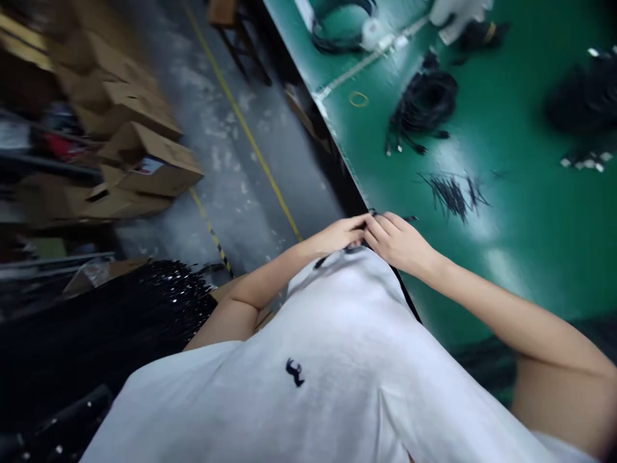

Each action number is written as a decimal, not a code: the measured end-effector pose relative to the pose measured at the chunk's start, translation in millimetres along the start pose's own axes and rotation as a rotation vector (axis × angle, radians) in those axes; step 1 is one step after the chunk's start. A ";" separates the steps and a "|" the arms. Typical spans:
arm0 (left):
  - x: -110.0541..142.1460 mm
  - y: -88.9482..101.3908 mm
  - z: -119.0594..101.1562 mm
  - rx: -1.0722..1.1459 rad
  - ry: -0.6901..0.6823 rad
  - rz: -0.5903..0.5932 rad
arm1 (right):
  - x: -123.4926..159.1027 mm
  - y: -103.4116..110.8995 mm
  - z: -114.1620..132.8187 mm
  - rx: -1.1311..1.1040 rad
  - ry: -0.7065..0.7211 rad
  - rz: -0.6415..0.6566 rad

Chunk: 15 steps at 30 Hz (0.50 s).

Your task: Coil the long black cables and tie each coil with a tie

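My left hand (340, 235) and my right hand (396, 243) meet at the edge of the green table (540, 257), close against the white shirt. The fingers of both are closed around a black cable (354, 249), most of it hidden by the hands. Short dark bits of it show above the fingertips and below the left hand. On the tabletop beyond my right hand lies a loose spread of thin black ties (453, 196). Farther off rests a coiled bundle of black cables (427, 103) with its plug ends toward me.
More black cables lie at the right (585, 103) and in a ring (342, 26) at the far end. A yellow rubber band (358, 99) is on the table. Left of it are a floor with yellow lines (250, 138), cardboard boxes (154, 161) and a heap of black cables (159, 302).
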<state>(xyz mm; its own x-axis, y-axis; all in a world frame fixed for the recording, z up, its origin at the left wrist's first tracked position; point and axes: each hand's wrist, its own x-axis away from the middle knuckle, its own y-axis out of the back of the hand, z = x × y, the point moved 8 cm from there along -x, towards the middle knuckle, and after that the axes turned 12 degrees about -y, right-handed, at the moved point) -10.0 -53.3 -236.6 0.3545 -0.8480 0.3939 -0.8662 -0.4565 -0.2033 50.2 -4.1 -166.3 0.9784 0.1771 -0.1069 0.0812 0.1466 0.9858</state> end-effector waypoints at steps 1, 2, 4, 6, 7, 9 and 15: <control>-0.9 -0.7 1.3 0.081 0.027 0.011 | -0.8 2.7 2.5 0.061 0.045 -0.012; -2.7 -0.4 2.4 0.149 0.045 0.014 | -1.9 4.7 3.8 0.115 0.082 -0.028; -7.5 2.2 5.3 0.248 0.067 0.010 | -5.3 5.4 4.0 0.207 0.126 -0.051; -11.5 4.8 9.2 0.310 0.089 0.006 | -9.4 2.8 3.5 0.284 0.145 -0.054; -12.9 5.8 10.7 0.326 0.094 0.000 | -11.1 1.3 4.2 0.318 0.158 -0.055; -15.5 7.2 10.9 0.332 0.075 -0.014 | -13.3 0.0 7.2 0.374 0.191 -0.066; -24.8 10.3 -1.4 0.228 -0.050 -0.003 | -21.6 7.7 11.5 0.517 0.251 -0.134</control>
<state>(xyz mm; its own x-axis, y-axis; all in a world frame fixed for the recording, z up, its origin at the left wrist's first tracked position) -28.1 -36.6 -247.3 0.3792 -0.8561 0.3512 -0.7650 -0.5036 -0.4014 31.8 -18.0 -154.9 0.8831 0.4242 -0.2002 0.3453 -0.2990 0.8896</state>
